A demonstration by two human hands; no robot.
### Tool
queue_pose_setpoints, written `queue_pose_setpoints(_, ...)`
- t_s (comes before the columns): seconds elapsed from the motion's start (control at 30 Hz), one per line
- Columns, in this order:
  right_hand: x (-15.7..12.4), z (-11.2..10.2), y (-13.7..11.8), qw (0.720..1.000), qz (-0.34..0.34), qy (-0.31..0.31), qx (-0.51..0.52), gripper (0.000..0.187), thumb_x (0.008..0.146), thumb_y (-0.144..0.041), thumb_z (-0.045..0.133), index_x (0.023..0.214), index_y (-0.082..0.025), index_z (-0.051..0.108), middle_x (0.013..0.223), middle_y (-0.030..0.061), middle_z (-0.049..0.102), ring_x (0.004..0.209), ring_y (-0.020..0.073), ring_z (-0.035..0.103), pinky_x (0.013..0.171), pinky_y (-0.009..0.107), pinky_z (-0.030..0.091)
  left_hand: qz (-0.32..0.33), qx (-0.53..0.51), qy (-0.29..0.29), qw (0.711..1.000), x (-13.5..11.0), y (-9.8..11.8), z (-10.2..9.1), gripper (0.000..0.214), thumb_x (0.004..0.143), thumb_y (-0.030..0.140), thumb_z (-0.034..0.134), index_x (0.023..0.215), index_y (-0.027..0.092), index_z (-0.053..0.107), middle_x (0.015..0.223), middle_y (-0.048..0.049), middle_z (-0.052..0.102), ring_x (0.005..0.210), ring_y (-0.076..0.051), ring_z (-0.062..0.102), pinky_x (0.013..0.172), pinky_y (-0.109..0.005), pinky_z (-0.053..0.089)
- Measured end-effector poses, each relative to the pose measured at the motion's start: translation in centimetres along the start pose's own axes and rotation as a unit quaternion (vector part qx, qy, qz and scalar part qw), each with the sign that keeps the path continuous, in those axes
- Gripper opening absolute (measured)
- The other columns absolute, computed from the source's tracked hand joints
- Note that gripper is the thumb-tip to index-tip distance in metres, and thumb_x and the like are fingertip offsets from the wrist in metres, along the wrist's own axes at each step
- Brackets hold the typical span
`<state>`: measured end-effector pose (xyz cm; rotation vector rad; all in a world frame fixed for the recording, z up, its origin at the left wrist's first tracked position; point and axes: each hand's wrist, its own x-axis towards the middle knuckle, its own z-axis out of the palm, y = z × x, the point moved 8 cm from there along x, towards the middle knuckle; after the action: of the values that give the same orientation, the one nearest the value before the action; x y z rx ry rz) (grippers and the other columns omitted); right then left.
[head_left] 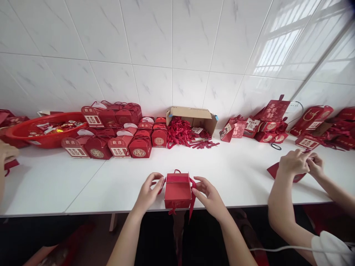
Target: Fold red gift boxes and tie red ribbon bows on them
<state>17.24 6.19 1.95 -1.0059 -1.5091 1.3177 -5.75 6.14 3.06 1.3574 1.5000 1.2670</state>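
Note:
A small red gift box (178,194) sits at the table's front edge, straight ahead of me. A red ribbon (177,178) crosses its top and comes down at both sides, with one tail hanging past the table edge at right. At the box's left side, my left hand (149,190) is closed with a red strip of the ribbon at its thumb and fingertips. My right hand (209,195) is at the right side, its thumb and curled fingers closed on the ribbon there. The fingertips of both hands are partly hidden.
Behind stand several decorated red gift boxes (120,147) and a cardboard box (194,112) spilling red ribbons (180,133). A red basin (55,138) holds wrapped sweets. At right, another person's hands (301,162) work on a red box; another person's hand (8,151) shows at far left.

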Motion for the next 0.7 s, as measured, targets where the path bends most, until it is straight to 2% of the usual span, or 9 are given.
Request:
queue_pose_setpoints(0.1,0.1,-0.1,0.8,0.991,0.037,0.022,0.125,0.032,0.082,-0.037,0.065,0.109,-0.023,0.056,0.077,-0.0018,0.062,0.075,0.0131,0.059,0.075,0.027,0.046,-0.035,-0.080,-0.069,0.994,-0.7,0.2,2.9,0.035,0.078,0.054,0.056,0.075,0.019,0.053,0.074,-0.0006,0.055,0.068,-0.015,0.050,0.061,-0.023,0.041)
queue_pose_setpoints(0.2,0.1,0.0,1.8,0.952,0.103,0.014,0.287,0.024,0.081,-0.031,0.067,0.102,-0.021,0.058,0.062,-0.0053,0.056,0.059,0.0088,0.053,0.060,0.021,0.042,-0.062,-0.114,-0.109,0.986,-1.1,-0.1,3.7,0.037,0.079,0.052,0.056,0.067,0.018,0.047,0.063,0.0028,0.045,0.058,-0.011,0.039,0.054,-0.020,0.033)
queue_pose_setpoints(0.27,0.2,0.2,2.3,0.900,0.143,0.004,0.413,0.017,0.079,-0.024,0.068,0.094,-0.020,0.060,0.057,-0.0063,0.054,0.053,0.0075,0.051,0.054,0.019,0.042,-0.071,-0.138,-0.133,0.979,-1.1,-0.4,3.8,0.038,0.080,0.050,0.057,0.065,0.018,0.044,0.062,0.0034,0.043,0.058,-0.010,0.038,0.055,-0.020,0.032)
queue_pose_setpoints(0.37,0.4,0.2,2.8,0.796,0.178,0.020,0.579,0.011,0.078,-0.014,0.062,0.088,-0.019,0.062,0.068,-0.0040,0.062,0.058,0.0062,0.058,0.057,0.016,0.048,-0.078,-0.166,-0.147,0.972,-0.9,-1.0,3.6,0.040,0.081,0.049,0.057,0.063,0.018,0.039,0.061,0.0040,0.043,0.058,-0.010,0.039,0.058,-0.020,0.033)
queue_pose_setpoints(0.43,0.5,-0.1,3.1,0.745,0.173,0.040,0.643,0.021,0.079,-0.008,0.053,0.094,-0.020,0.062,0.084,-0.0010,0.068,0.072,0.0050,0.064,0.065,0.013,0.051,-0.085,-0.151,-0.134,0.976,-0.7,-1.6,3.1,0.040,0.081,0.049,0.057,0.063,0.018,0.039,0.057,0.0049,0.042,0.055,-0.009,0.038,0.056,-0.021,0.032)
queue_pose_setpoints(0.53,0.1,-1.1,3.8,0.715,0.140,0.062,0.682,0.033,0.084,-0.007,0.042,0.109,-0.021,0.058,0.103,0.0021,0.068,0.089,0.0033,0.065,0.069,0.010,0.052,-0.096,-0.077,-0.089,0.988,-0.5,-2.9,1.7,0.038,0.078,0.051,0.059,0.065,0.019,0.045,0.054,0.0052,0.043,0.052,-0.010,0.041,0.053,-0.021,0.033)
queue_pose_setpoints(0.57,-0.3,-1.5,4.3,0.710,0.135,0.067,0.688,0.033,0.087,-0.010,0.041,0.114,-0.020,0.056,0.107,0.0031,0.067,0.090,0.0031,0.065,0.068,0.010,0.053,-0.093,-0.049,-0.063,0.992,-0.6,-3.3,0.9,0.036,0.075,0.052,0.061,0.069,0.019,0.050,0.059,0.0037,0.049,0.055,-0.011,0.046,0.055,-0.022,0.036)
queue_pose_setpoints(0.63,-1.4,-2.4,5.6,0.696,0.133,0.084,0.701,0.034,0.090,-0.017,0.040,0.123,-0.018,0.051,0.111,0.0057,0.067,0.088,0.0033,0.066,0.065,0.010,0.054,-0.071,0.010,0.017,0.997,-1.0,-3.7,-1.4,0.036,0.070,0.053,0.066,0.083,0.020,0.058,0.083,-0.0020,0.062,0.076,-0.017,0.058,0.066,-0.025,0.044)
queue_pose_setpoints(0.7,-2.6,-3.9,7.0,0.683,0.125,0.119,0.710,0.037,0.091,-0.020,0.040,0.127,-0.016,0.047,0.112,0.0086,0.066,0.086,0.0042,0.067,0.065,0.011,0.055,-0.047,0.061,0.091,0.993,-2.0,-3.7,-4.0,0.042,0.069,0.053,0.066,0.096,0.023,0.061,0.108,-0.0057,0.062,0.101,-0.023,0.058,0.083,-0.031,0.046)
